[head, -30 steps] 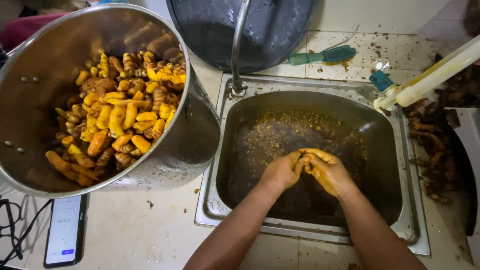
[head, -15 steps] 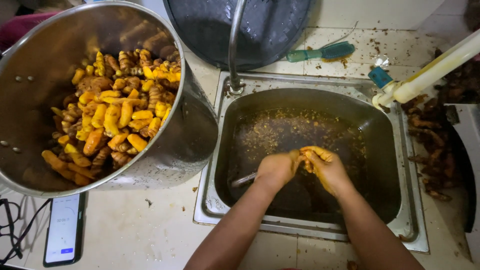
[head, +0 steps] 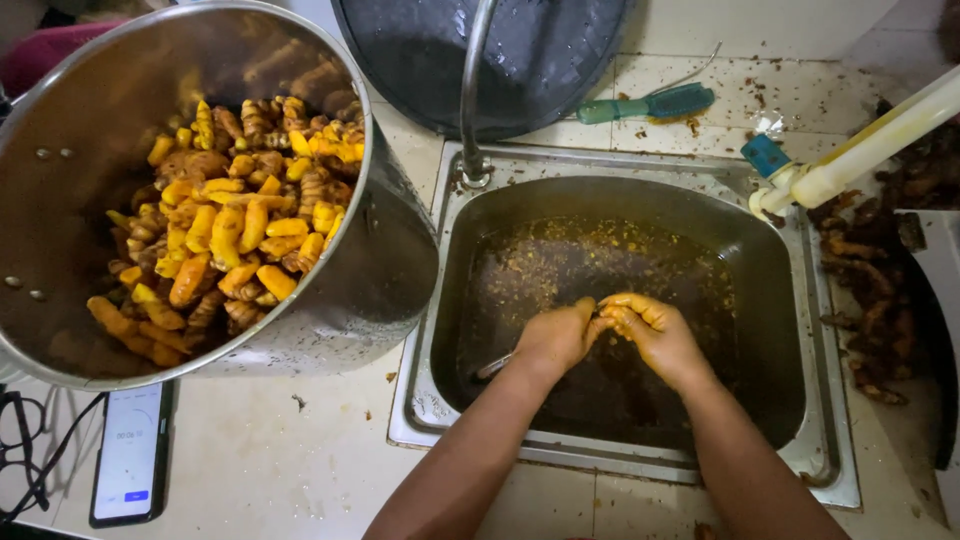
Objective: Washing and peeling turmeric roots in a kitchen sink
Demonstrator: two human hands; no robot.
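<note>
Head view, now: both hands are down in the steel sink [head: 800, 300], over murky brown water w/ yellow bits; left hand [head: 556, 340] is clenched round something small, prob. a turmeric piece, mostly hidden in the fist; right hand [head: 655, 335] is cupped against it, yellow-stained fingers [head: 630, 303] curled in, touching the left; can't tell if the right grips anything of its own. A thin metal blade or handle [head: 495, 366] pokes out below the left wrist.

Vs. a sec ago: hands sit at much the same spot mid-sink, right fingers curled tighter, so the rubbing looks to be ongoing, no piece moved out yet.

Round them: big steel pot [head: 390, 260] of peeled turmeric [head: 230, 230] left of the sink, on the table; faucet [head: 470, 90] behind; green brush [head: 650, 105]; unpeeled roots [head: 870, 290] at right; phone [head: 130, 450] at lower left.
</note>
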